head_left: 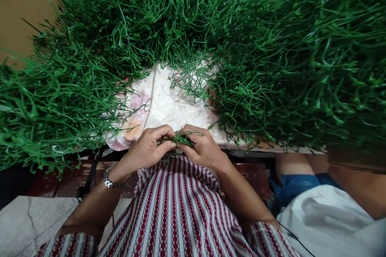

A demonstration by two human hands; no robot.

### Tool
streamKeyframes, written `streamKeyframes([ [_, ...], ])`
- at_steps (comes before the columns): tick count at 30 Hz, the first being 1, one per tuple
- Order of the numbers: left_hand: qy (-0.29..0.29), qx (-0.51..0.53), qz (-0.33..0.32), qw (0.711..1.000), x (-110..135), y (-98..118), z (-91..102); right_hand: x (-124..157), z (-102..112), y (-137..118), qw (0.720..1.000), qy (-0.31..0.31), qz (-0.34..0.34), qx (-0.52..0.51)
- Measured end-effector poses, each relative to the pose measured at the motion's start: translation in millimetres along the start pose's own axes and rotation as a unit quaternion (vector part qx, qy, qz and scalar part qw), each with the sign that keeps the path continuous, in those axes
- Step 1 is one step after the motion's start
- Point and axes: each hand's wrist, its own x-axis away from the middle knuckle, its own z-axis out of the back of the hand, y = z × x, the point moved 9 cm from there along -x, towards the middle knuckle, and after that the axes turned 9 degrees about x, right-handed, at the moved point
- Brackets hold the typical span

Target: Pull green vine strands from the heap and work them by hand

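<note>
Close to my body, at the near edge of the table, both hands are closed on a small bunch of thin green plastic-looking plant stems (184, 139). My left hand (152, 147) pinches one end between thumb and fingers. From the other side, my right hand (202, 146) grips the same bunch, its fingertips almost meeting those of the left. The lower part of the bunch is partly hidden by the fingers. Just beyond my hands lies a pale floral cloth (169, 108), with a few loose stems (194, 76) on it.
Large heaps of similar green stems surround the cloth: a left heap (57, 100), a back heap (169, 12) and a right heap (295, 68). Another person's legs (297, 164) and white clothing (328, 217) are at my right. A brown panel (24, 8) stands at the far left.
</note>
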Motion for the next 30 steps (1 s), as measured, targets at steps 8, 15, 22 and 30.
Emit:
streamKeyframes([
  [8, -0.155, -0.133, -0.169, 0.964, 22, 35, -29.0, 12, -9, -33, 0.98, -0.167, 0.099, 0.035],
  [15, -0.264, -0.154, -0.236, 0.922, 53, 54, -50.9, 32, -7, -62, 0.954, -0.241, 0.176, -0.016],
  [22, -0.268, -0.13, -0.242, 0.923, 55, 58, -56.0, 33, -5, -66, 0.952, -0.249, 0.173, -0.028],
  [30, -0.152, -0.025, -0.227, 0.962, 61, 74, -3.6, 30, 40, -51, 0.976, -0.188, 0.095, -0.062],
])
